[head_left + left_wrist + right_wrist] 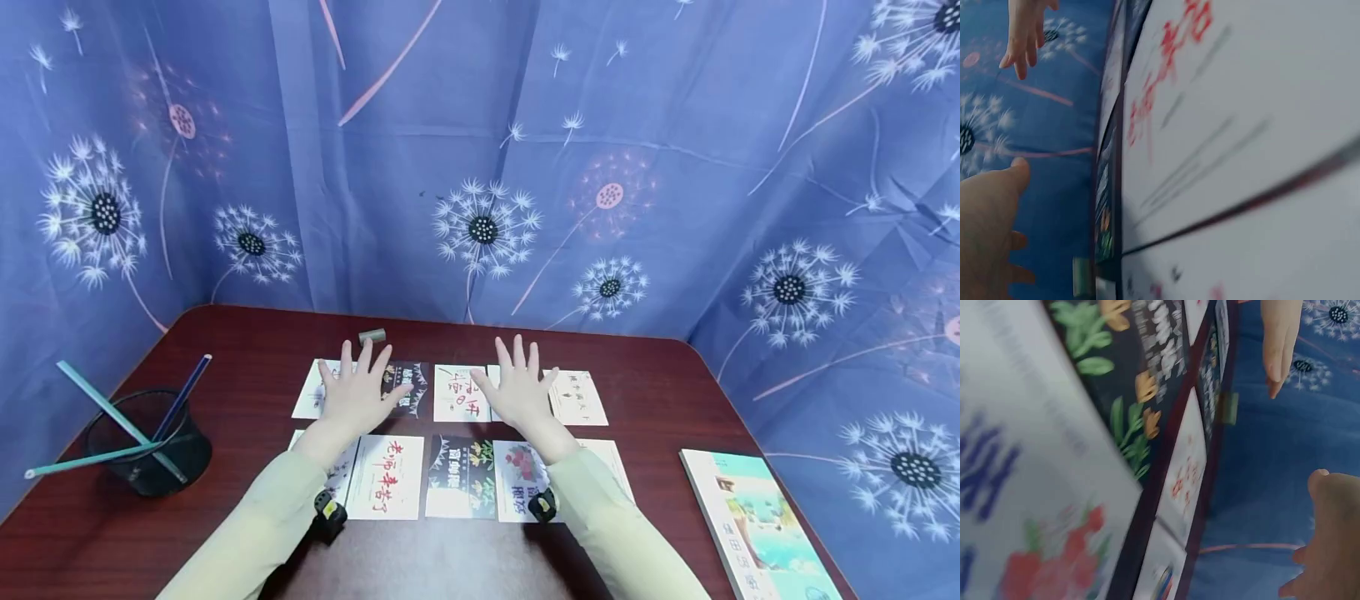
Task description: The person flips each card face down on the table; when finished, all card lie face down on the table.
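Observation:
My left hand (358, 402) is held with its fingers spread over the left end of a back row of square cards. Behind it lies a dark card with white lettering (411, 402), partly covered by the thumb. Likewise spread, my right hand (521, 396) overlaps the back row's right half, between a white card with red writing (456, 404) and a pale card (581, 398). Nothing is held in either hand. Below the wrists runs a front row, including a red-lettered card (386, 483), a dark leafy card (459, 487) and a red-flower card (517, 467). The forearms hide parts of others.
A black mesh pen cup (183, 454) with pencils sticking out stands at the left. Behind the cards sits a small grey-green block (372, 336). On the right lies a thick book (772, 525). A blue dandelion curtain (390, 217) hangs behind the dark red table (645, 383).

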`<act>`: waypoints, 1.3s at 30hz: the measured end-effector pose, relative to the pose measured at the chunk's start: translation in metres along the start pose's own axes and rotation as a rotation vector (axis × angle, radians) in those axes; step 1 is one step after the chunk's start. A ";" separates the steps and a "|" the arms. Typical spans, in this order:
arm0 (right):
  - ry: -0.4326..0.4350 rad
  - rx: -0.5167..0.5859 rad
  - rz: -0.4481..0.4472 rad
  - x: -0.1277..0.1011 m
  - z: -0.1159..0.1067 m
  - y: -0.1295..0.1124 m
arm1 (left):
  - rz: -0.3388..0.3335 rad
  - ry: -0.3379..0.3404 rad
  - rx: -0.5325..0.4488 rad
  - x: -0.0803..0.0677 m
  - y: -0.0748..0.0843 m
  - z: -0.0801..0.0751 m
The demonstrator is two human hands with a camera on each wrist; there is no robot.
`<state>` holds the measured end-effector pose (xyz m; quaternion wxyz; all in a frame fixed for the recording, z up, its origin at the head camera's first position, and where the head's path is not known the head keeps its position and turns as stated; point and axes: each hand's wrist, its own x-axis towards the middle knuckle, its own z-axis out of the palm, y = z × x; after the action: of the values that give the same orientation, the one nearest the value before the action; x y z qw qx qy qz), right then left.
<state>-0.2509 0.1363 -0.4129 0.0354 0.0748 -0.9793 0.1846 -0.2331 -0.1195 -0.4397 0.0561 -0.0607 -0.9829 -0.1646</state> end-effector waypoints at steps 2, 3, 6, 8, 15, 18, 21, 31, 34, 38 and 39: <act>0.013 0.001 -0.021 0.004 0.001 -0.008 | -0.019 0.010 0.002 0.002 -0.006 -0.002; 0.023 0.014 -0.037 0.005 0.001 -0.012 | -0.030 0.016 -0.003 0.003 -0.009 -0.004; 0.048 0.067 -0.096 0.010 0.003 -0.025 | -0.063 0.025 -0.027 0.004 -0.019 -0.010; 0.053 0.112 -0.140 0.013 0.005 -0.034 | -0.083 0.021 -0.053 0.004 -0.025 -0.015; -0.023 0.284 -0.213 0.022 0.016 -0.065 | -0.159 -0.026 -0.174 0.000 -0.052 -0.029; -0.070 0.361 -0.198 0.024 0.022 -0.080 | -0.188 -0.024 -0.261 -0.001 -0.064 -0.035; -0.124 0.459 -0.180 0.026 0.028 -0.095 | -0.217 -0.014 -0.354 -0.004 -0.073 -0.040; -0.373 0.940 0.017 0.028 0.059 -0.127 | -0.351 -0.069 -0.555 -0.008 -0.084 -0.046; -0.443 0.999 0.052 0.027 0.065 -0.130 | -0.380 -0.081 -0.562 -0.009 -0.085 -0.047; -0.491 1.033 0.078 0.026 0.070 -0.134 | -0.416 -0.084 -0.556 -0.011 -0.085 -0.049; -0.502 1.049 0.085 0.026 0.071 -0.135 | -0.422 -0.088 -0.557 -0.011 -0.085 -0.049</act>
<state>-0.2583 -0.0172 -0.4282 -0.2469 0.0847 -0.7374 0.6230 -0.2291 -0.2168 -0.4222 -0.0402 0.1240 -0.8926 -0.4316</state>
